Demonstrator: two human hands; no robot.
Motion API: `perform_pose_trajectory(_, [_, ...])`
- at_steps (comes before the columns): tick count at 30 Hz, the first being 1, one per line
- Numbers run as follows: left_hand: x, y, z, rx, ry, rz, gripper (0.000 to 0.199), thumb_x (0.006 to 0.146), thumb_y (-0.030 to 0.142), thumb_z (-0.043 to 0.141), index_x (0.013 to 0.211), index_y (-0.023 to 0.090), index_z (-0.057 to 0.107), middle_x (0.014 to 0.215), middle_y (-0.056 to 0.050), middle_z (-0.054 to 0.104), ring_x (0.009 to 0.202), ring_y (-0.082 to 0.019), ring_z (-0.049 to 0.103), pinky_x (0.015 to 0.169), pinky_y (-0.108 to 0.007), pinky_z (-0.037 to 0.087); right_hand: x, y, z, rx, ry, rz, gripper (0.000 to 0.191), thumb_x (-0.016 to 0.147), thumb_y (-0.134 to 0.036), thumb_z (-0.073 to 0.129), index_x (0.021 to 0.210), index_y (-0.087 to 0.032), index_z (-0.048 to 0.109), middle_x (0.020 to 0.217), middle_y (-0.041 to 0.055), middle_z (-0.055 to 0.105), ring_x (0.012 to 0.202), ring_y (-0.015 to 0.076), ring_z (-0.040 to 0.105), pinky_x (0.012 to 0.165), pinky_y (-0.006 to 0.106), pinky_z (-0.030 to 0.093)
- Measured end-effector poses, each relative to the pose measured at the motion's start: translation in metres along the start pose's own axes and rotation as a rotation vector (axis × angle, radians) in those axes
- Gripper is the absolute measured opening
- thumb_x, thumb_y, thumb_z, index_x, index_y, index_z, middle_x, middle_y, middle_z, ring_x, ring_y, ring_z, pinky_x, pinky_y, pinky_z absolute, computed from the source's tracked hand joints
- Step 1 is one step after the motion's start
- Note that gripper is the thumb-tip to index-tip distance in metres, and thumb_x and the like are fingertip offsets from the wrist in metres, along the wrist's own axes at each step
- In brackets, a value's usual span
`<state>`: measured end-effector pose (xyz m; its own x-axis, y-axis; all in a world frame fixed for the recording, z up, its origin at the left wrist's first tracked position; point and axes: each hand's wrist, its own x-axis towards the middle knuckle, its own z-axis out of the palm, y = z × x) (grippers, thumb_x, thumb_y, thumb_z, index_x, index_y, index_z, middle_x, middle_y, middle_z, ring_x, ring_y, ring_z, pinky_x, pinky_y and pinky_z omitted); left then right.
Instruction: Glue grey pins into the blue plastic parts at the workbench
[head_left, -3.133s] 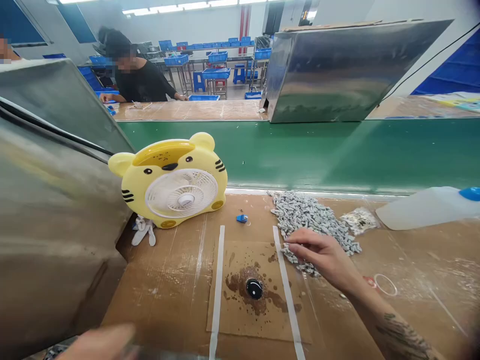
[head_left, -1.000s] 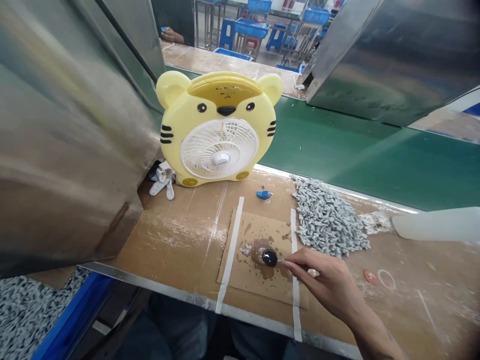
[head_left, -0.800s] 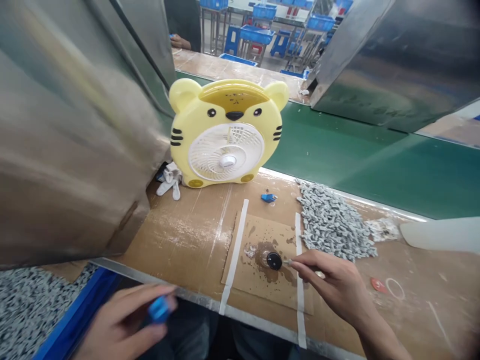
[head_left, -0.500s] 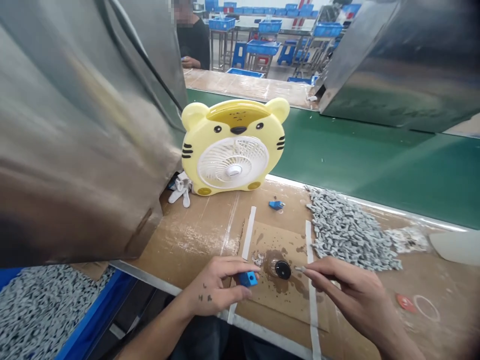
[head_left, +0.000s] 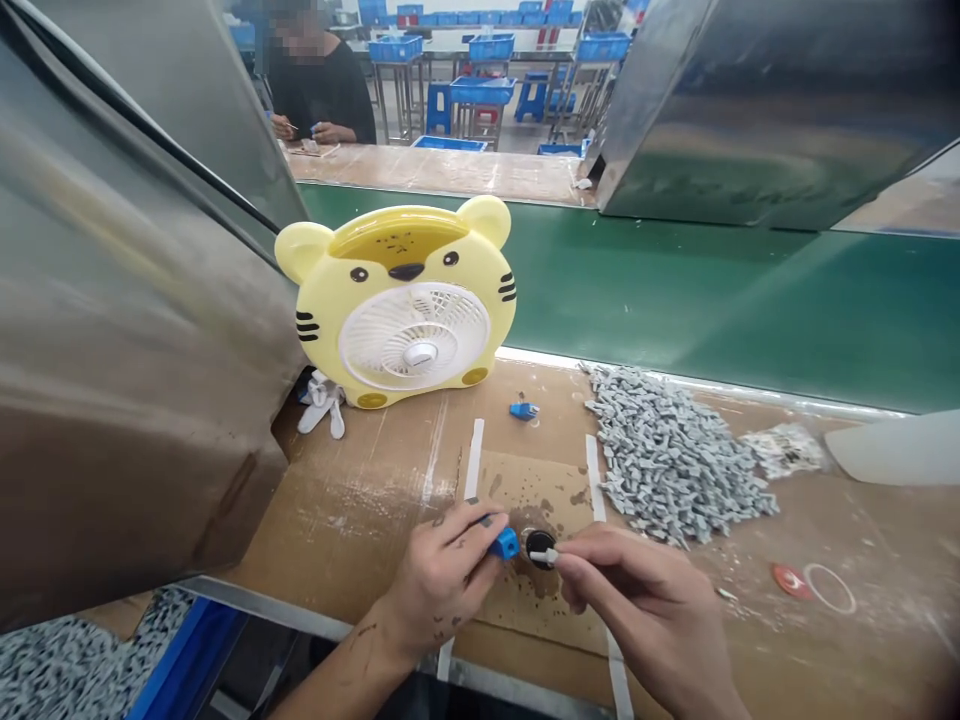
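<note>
My left hand (head_left: 454,565) is closed round a blue block (head_left: 506,543) with a small hole in its end face. Between thumb and forefinger, my right hand (head_left: 637,600) pinches a small grey piece (head_left: 544,556), its tip pointing left toward the block but apart from it. The grey piece is over a round black disc (head_left: 537,541), which sits on a stained cardboard sheet (head_left: 525,620) taped down at both sides. Farther back on the table lies another blue piece (head_left: 523,411).
A yellow tiger-faced fan (head_left: 409,300) stands behind. A heap of grey pieces (head_left: 675,460) lies at right, near a red disc (head_left: 792,581) and a ring. Metal panels flank the green belt (head_left: 585,270). A person (head_left: 330,90) sits across it.
The view has shifted, so the fan appears farther left. My right hand has brought the grey piece from beside the black disc to over it, closer to the block. My left fingers have closed further.
</note>
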<state>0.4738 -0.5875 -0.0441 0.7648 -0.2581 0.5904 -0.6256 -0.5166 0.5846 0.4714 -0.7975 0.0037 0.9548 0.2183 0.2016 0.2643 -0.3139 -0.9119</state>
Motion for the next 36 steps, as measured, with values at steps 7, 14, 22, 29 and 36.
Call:
perform_pose_trajectory(7, [0.003, 0.006, 0.001, 0.157, 0.009, 0.088, 0.021, 0.094, 0.013, 0.058, 0.111, 0.012, 0.069, 0.099, -0.012, 0.075, 0.089, -0.019, 0.074, 0.072, -0.026, 0.061, 0.003, 0.002, 0.002, -0.045, -0.009, 0.003, 0.016, 0.095, -0.026, 0.068, 0.081, -0.021, 0.073, 0.061, -0.0031, 0.067, 0.052, 0.0101, 0.062, 0.051, 0.019, 0.047])
perform_pose_trajectory(14, [0.003, 0.017, 0.002, 0.245, 0.018, 0.133, 0.023, 0.095, 0.014, 0.058, 0.116, 0.009, 0.065, 0.092, -0.012, 0.075, 0.083, -0.020, 0.074, 0.065, -0.026, 0.059, -0.001, 0.003, 0.009, -0.123, -0.017, 0.032, 0.025, 0.097, -0.033, 0.064, 0.078, -0.020, 0.072, 0.062, 0.0009, 0.067, 0.052, 0.0137, 0.062, 0.049, 0.023, 0.047])
perform_pose_trajectory(22, [0.028, 0.028, 0.003, 0.280, -0.020, 0.202, 0.020, 0.094, 0.008, 0.058, 0.112, 0.002, 0.065, 0.080, -0.011, 0.072, 0.070, -0.020, 0.071, 0.058, -0.028, 0.055, 0.000, -0.007, 0.010, -0.128, 0.077, 0.139, 0.029, 0.099, -0.039, 0.061, 0.078, -0.020, 0.070, 0.061, 0.0009, 0.064, 0.053, 0.0143, 0.059, 0.047, 0.022, 0.045])
perform_pose_trajectory(29, [0.051, 0.010, 0.023, 0.062, -0.061, 0.012, 0.018, 0.097, 0.014, 0.054, 0.100, 0.012, 0.071, 0.083, -0.009, 0.070, 0.074, -0.017, 0.067, 0.065, -0.025, 0.053, 0.029, 0.003, 0.003, -0.165, 0.126, 0.146, 0.035, 0.099, -0.046, 0.060, 0.081, -0.019, 0.074, 0.064, 0.0028, 0.069, 0.055, 0.0158, 0.064, 0.050, 0.024, 0.048])
perform_pose_trajectory(36, [0.087, -0.038, 0.048, -0.456, -0.218, -0.583, 0.017, 0.079, 0.019, 0.072, 0.096, 0.017, 0.076, 0.098, -0.006, 0.076, 0.094, -0.022, 0.066, 0.090, -0.033, 0.051, 0.063, 0.036, -0.075, -0.654, 0.097, 0.055, 0.033, 0.101, -0.042, 0.053, 0.105, -0.018, 0.075, 0.093, 0.0080, 0.077, 0.075, 0.0218, 0.070, 0.066, 0.034, 0.053])
